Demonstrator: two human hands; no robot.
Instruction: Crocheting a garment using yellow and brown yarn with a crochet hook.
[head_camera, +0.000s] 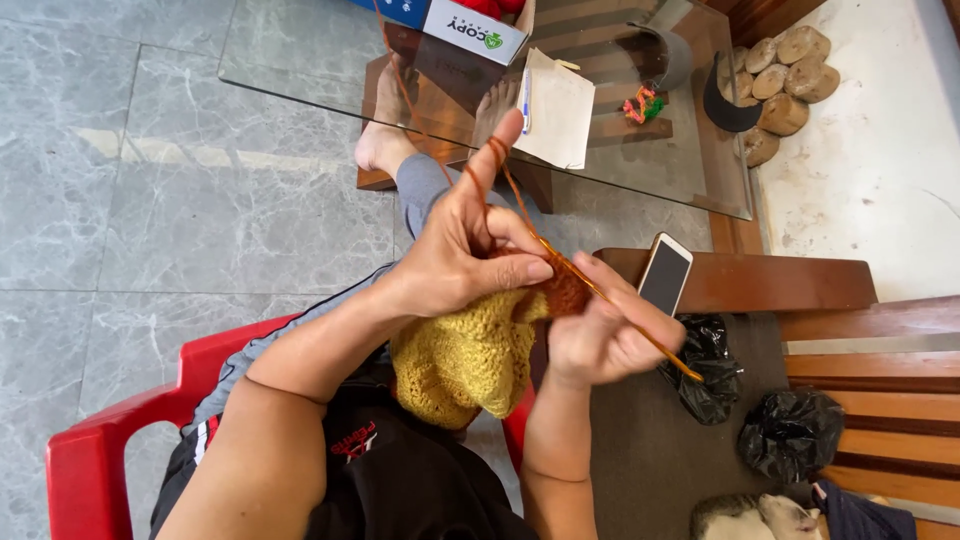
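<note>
My left hand (460, 245) pinches the top of a crocheted piece (470, 355), mustard yellow below and orange at its upper edge. Orange yarn (497, 160) wraps over my raised left index finger and runs up toward the glass table. My right hand (605, 330) grips a thin orange crochet hook (640, 335) whose tip is in the orange edge of the piece. The fabric hangs over my lap between both hands.
I sit in a red plastic chair (110, 430). Ahead stands a glass table (300, 70) with a box, a paper sheet (557, 108) and a small yarn scrap. A phone (665, 273) leans on a wooden bench at right, with two black bags (790, 435) and a cat below.
</note>
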